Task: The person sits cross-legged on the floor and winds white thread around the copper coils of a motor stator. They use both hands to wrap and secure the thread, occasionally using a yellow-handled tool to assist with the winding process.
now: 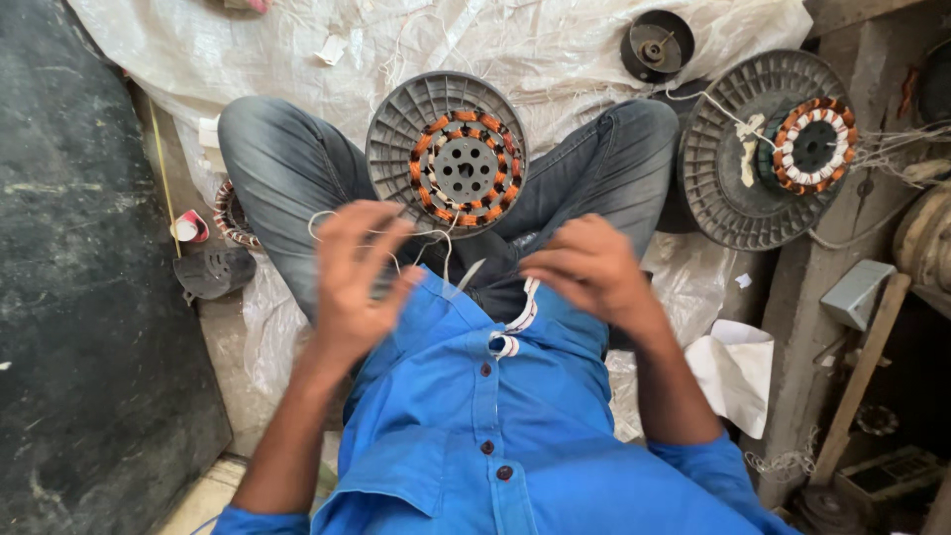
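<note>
I'm looking straight down at a seated lap. The left hand (355, 272) is blurred, fingers loosely spread, with thin white string (327, 220) looping over its fingertips; I can't tell whether it really pinches the string. The right hand (586, 269) hangs palm down with fingers curled inward, and what it holds, if anything, is hidden beneath it. The string trails from the left fingers toward the middle of the lap, and I lose it in the blur there.

Just beyond both hands, between the knees, sits the grey ribbed disc (446, 154), lying flat, its round face turned up at me, its axis pointing up toward the camera. A ring of copper-orange coils (463, 166) circles its hub. A second grey disc (768, 149) lies off to the right, well apart, carrying its own orange and white coil ring (814, 144). White sheeting (555, 50) covers the floor. The blue shirt (495, 436) blocks the lower view.
</note>
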